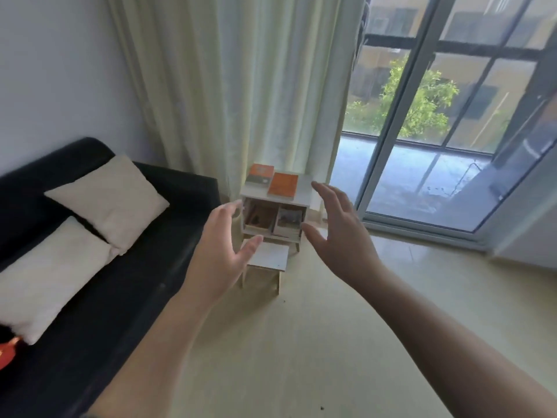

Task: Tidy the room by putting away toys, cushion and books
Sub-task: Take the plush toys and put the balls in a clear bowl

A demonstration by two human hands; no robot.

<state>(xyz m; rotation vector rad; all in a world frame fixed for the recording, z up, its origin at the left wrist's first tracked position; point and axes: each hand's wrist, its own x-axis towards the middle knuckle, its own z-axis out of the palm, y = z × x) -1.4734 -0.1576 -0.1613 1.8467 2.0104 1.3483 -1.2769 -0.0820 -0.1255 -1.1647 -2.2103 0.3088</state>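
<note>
My left hand (223, 251) and my right hand (340, 233) are both held out in front of me, fingers spread and empty. Beyond them stands a small white shelf unit (306, 191) by the curtain. Two orange books lie on its top: one (283, 184) nearer the middle, another (260, 174) at the back left. More books (287, 221) stand inside its open compartment. Two cream cushions rest on the black sofa (99, 312) at left, one (111, 200) leaning on the backrest, one (45, 276) flat on the seat.
A low white stool (271, 257) stands on the floor just before the shelf unit. A red toy (7, 352) shows at the left edge on the sofa. Pale curtains (229, 86) hang behind. A sliding glass door (446, 131) fills the right side. Beige floor (301, 342) stretches ahead.
</note>
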